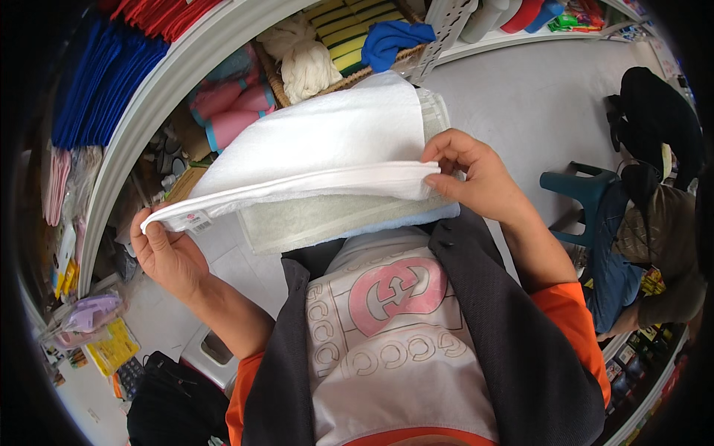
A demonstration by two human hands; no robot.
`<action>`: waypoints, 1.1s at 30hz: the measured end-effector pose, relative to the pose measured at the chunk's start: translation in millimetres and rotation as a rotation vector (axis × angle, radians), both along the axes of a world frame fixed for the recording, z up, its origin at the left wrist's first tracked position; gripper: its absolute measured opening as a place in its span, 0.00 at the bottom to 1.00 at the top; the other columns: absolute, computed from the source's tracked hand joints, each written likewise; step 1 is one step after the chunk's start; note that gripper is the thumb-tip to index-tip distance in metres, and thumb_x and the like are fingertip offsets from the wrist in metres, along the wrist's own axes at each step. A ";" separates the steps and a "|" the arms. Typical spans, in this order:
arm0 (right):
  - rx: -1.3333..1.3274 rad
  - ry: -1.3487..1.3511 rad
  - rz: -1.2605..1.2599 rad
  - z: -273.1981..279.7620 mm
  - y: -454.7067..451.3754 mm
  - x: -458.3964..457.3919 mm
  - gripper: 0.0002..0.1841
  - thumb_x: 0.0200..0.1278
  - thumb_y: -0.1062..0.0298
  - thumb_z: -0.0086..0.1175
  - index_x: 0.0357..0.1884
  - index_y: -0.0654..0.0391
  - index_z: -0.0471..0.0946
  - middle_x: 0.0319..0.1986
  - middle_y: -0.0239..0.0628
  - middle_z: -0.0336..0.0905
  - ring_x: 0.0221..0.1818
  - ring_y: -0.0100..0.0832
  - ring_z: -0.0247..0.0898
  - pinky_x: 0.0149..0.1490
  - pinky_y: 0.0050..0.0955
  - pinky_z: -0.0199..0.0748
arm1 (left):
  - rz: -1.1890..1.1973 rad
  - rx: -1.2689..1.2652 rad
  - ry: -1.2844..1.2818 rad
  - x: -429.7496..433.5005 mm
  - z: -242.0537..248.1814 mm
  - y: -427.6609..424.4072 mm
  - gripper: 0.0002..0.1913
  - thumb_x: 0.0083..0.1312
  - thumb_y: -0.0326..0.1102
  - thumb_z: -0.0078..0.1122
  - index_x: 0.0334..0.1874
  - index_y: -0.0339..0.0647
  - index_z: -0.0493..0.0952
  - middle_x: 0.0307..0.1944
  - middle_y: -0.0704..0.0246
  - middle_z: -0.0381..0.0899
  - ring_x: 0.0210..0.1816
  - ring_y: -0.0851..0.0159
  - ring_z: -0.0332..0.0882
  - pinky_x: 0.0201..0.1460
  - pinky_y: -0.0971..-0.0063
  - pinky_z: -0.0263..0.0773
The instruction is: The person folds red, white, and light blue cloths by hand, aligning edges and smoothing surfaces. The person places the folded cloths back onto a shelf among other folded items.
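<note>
A white terry towel [329, 134] stretches between my two hands, its near edge lifted and folded over. My left hand [167, 253] pinches the left corner, close to a small printed tag [198, 222] sewn there. At the right end of that edge, my right hand [471, 173] grips the fabric between thumb and fingers. Beneath the white towel lies a grey-green towel [301, 223], and a light blue towel [401, 220] shows under its near side. What holds the stack up is hidden.
A wicker basket [273, 72] holds striped sponge cloths [346, 28] and a blue cloth [390, 42]. Blue folded cloths [106, 83] fill the left shelf. To the right are a green plastic stool [580, 184] and a person [641, 251]. A white stool [203, 351] stands lower left.
</note>
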State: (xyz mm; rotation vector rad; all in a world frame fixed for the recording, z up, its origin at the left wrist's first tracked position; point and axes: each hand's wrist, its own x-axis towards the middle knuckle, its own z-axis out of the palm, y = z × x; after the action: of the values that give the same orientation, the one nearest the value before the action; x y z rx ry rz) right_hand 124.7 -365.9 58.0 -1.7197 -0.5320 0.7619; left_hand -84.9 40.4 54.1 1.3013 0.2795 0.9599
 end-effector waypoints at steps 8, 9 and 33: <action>0.315 -0.005 -0.256 -12.0 9.7 3.2 0.13 0.65 0.80 0.63 0.51 0.59 0.79 0.38 0.26 0.79 0.38 0.18 0.71 0.47 0.20 0.72 | 0.141 0.118 0.217 8.2 -4.8 1.9 0.13 0.73 0.22 0.57 0.58 0.31 0.77 0.49 0.58 0.84 0.48 0.66 0.82 0.58 0.73 0.76; 0.299 -0.012 -0.278 -8.3 11.6 8.9 0.13 0.65 0.80 0.63 0.51 0.59 0.79 0.39 0.27 0.79 0.40 0.18 0.72 0.48 0.20 0.72 | 0.209 0.067 0.293 12.7 -1.9 1.4 0.13 0.72 0.21 0.58 0.58 0.31 0.77 0.49 0.59 0.83 0.48 0.67 0.81 0.57 0.75 0.75; 0.583 -0.317 0.255 111.0 -64.3 -4.2 0.11 0.54 0.66 0.75 0.33 0.63 0.88 0.25 0.41 0.88 0.24 0.33 0.82 0.32 0.25 0.77 | -0.592 0.280 -0.021 -57.4 77.7 -52.7 0.10 0.67 0.34 0.71 0.35 0.38 0.77 0.24 0.63 0.82 0.25 0.64 0.79 0.24 0.75 0.75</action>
State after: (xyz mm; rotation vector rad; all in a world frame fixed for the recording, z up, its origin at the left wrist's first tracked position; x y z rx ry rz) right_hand 120.5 -430.3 169.0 -1.2375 -1.0906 0.4419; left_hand -142.4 -12.2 131.9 1.5078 -0.2605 0.5145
